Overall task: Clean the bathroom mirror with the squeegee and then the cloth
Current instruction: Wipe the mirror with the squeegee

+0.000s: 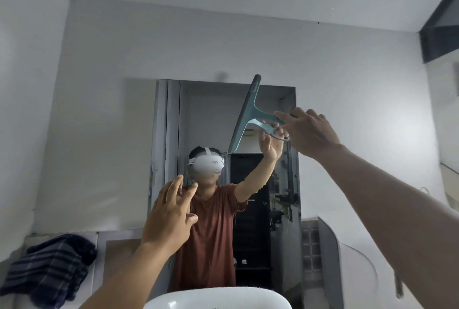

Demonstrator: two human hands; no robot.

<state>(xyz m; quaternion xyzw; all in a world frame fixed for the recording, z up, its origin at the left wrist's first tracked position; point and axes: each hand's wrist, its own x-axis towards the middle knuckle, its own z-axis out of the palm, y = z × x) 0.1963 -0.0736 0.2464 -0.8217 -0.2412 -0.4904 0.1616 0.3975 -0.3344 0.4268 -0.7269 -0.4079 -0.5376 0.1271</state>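
The right arm stretches up and forward across the right side of the mirror (206,110), nearly straight, and the right hand (308,132) grips the handle of the teal squeegee (250,110), with the index finger laid along it. The blade stands tilted in front of the upper middle of the mirror, its top end at the mirror's upper edge; whether it touches the glass I cannot tell. The left arm is bent and raised before the mirror's lower left part, and the left hand (169,219) holds nothing, fingers spread and relaxed. One squeegee, one mirror, and one dark checked cloth (49,266) heaped on the ledge left of and below the mirror. One white sink (216,298) sits under the mirror.
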